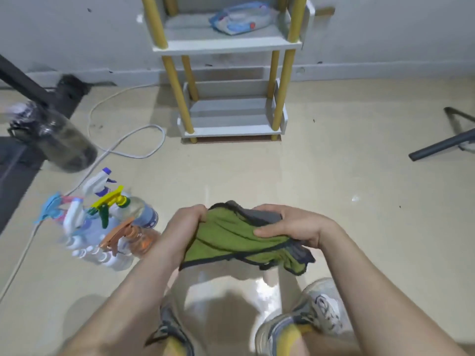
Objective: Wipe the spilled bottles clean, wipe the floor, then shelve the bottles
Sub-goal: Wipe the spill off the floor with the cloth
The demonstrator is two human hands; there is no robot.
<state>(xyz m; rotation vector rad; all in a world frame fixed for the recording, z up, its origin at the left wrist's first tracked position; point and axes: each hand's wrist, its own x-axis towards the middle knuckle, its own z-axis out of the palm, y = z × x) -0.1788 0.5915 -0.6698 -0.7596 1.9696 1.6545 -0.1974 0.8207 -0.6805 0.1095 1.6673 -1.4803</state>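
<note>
A green cloth with dark edging and a grey side hangs between both hands above the floor. My left hand grips its left edge with curled fingers. My right hand holds the bunched right part, thumb pressed on the green face. Several spray bottles stand clustered on the floor to the left, with purple, yellow, orange and pink-blue triggers. A white shelf rack with yellow posts stands against the wall ahead. Wet sheen shows on the floor below the cloth.
A dark transparent bottle lies tilted at the left by a black mat. A white cable loops across the floor. A wipes pack lies on the upper shelf. A black bar lies at right. My shoes are below.
</note>
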